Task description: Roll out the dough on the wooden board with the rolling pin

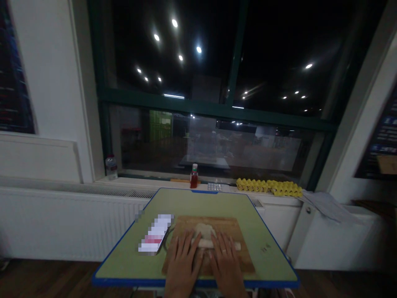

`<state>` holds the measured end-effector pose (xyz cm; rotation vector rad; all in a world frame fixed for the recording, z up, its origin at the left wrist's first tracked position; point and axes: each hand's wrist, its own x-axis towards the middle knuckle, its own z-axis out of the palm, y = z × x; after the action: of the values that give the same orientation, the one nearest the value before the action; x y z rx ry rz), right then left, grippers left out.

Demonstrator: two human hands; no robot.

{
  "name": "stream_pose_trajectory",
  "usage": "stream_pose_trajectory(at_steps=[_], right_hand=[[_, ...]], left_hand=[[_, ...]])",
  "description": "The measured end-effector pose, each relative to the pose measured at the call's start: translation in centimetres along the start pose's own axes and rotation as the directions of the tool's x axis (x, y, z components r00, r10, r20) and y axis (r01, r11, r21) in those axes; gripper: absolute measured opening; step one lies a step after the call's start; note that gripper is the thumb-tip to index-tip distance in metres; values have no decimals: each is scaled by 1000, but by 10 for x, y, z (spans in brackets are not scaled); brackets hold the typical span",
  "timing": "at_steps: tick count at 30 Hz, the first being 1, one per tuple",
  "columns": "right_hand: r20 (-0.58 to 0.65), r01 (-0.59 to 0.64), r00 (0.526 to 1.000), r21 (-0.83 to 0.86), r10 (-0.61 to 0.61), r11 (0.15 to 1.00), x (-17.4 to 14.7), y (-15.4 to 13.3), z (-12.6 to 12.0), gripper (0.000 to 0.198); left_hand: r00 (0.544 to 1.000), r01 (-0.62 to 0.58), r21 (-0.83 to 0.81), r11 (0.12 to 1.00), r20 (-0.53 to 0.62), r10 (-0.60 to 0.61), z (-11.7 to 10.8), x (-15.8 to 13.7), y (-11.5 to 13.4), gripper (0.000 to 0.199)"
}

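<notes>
- why two hands?
- left hand [182, 260] and right hand [226, 257] lie flat, fingers spread, across the pale cylindrical rolling pin [205, 243], probably sharing pressure evenly.
- and the off-white, rounded dough [204, 229]?
- beyond the pin, on the brown rectangular wooden board [246, 265], likely its working surface.

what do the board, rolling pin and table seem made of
Board: likely matte wood, going by its brown, patchy surface. Rolling pin: probably smooth pale wood, from its cream colour, though partly covered. Table: perhaps smooth laminate or plastic, given its flat green top.
</notes>
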<state>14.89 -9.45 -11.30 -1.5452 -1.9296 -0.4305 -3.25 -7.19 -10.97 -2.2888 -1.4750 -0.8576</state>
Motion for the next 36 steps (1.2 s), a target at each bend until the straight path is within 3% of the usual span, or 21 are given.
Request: stream_pose_trajectory(at_steps=[7, 11, 18, 26, 30, 36], right_hand=[[-13, -24, 1000, -10, 24, 1000, -25, -8, 5, 56], [-24, -61, 998, -11, 60, 998, -29, -13, 7, 53], [25, -86, 996, -5, 86, 996, -6, -11, 6, 48], [-87, -67, 994, -4, 66, 998, 24, -1, 23, 44], [-127, -47, 991, -26, 43, 999, 21, -2, 23, 44], [-93, -74, 993, -27, 71, 997, -12, -15, 14, 47]], left_hand=[[998, -23, 39, 999, -57, 25, -10, -31, 9, 60], [999, -39, 48, 998, -23, 40, -12, -34, 6, 61], [1000, -25, 38, 999, 14, 25, -3, -10, 0, 53], [999, -3, 32, 999, 44, 2, -7, 27, 1, 47], [1000, -20, 45, 999, -13, 20, -3, 23, 2, 46], [980, -69, 155, 986, -175, 97, 3, -16, 7, 55]])
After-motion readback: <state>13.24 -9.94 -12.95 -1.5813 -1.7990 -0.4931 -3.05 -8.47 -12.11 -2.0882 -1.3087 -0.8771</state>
